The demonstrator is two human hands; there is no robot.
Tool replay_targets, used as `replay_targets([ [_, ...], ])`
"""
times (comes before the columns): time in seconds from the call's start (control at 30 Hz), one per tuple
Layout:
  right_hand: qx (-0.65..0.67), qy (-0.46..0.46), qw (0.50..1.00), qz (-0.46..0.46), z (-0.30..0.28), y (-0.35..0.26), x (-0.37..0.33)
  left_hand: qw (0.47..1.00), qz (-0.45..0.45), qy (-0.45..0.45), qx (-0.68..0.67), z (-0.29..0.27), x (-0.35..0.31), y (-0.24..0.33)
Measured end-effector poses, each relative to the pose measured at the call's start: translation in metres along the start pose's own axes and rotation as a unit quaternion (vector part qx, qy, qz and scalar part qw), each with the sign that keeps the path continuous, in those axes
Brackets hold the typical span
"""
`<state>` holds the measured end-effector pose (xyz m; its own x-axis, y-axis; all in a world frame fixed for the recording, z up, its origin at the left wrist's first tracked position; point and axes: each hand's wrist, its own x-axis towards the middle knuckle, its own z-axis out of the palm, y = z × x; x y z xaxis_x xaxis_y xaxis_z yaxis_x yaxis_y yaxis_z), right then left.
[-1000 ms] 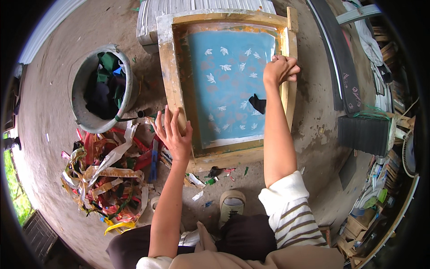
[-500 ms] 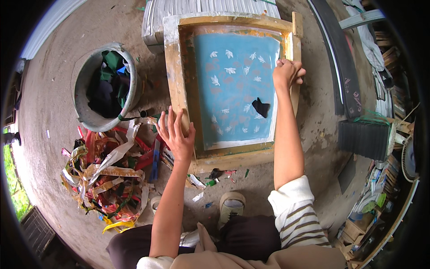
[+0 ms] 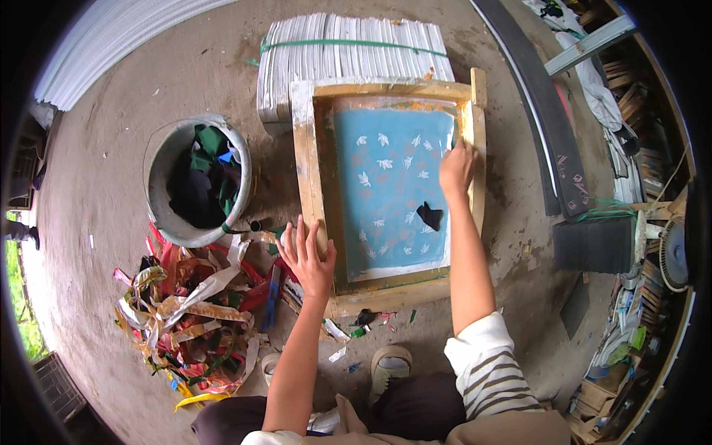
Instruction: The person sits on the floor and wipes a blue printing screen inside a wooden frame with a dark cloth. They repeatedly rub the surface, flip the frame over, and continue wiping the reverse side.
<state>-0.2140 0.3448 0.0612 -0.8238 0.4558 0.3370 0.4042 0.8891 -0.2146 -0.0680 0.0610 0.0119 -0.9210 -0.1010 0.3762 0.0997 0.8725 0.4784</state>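
A shoe point(image 3: 391, 367) shows at the lower edge, beside a heap of coloured scraps point(image 3: 194, 319) on the floor. The left hand point(image 3: 308, 256) lies flat with fingers spread on the left rail of the wooden frame point(image 3: 311, 185), gripping nothing. The frame lies on the floor with its blue mesh point(image 3: 389, 189) facing up; a black patch point(image 3: 430, 216) sits on the mesh. The right hand point(image 3: 456, 165) rests at the mesh's right edge, fingers bent; what it holds cannot be told. A bucket point(image 3: 167, 222) of rags stands left of the frame. A strapped white stack point(image 3: 354, 53) lies beyond.
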Motion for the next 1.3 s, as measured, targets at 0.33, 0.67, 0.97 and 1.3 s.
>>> replay_targets([
  [0.33, 0.087, -0.005, 0.974, 0.208, 0.011, -0.015, 0.009, 1.000, 0.007, 0.005, -0.019, 0.001, 0.000, 0.002],
  [0.67, 0.131, -0.057, 0.935, 0.324, 0.026, -0.001, 0.032, 1.000, -0.001, 0.004, -0.023, 0.001, -0.002, -0.002],
  [0.97, 0.327, -0.031, 0.909, 0.258, 0.027, 0.034, 0.091, 0.999, -0.011, -0.006, -0.041, 0.011, -0.007, 0.017],
  [1.3, 0.279, -0.087, 0.952, 0.086, -0.113, 0.066, 0.058, 1.000, 0.000, 0.006, -0.017, 0.001, -0.001, -0.001],
])
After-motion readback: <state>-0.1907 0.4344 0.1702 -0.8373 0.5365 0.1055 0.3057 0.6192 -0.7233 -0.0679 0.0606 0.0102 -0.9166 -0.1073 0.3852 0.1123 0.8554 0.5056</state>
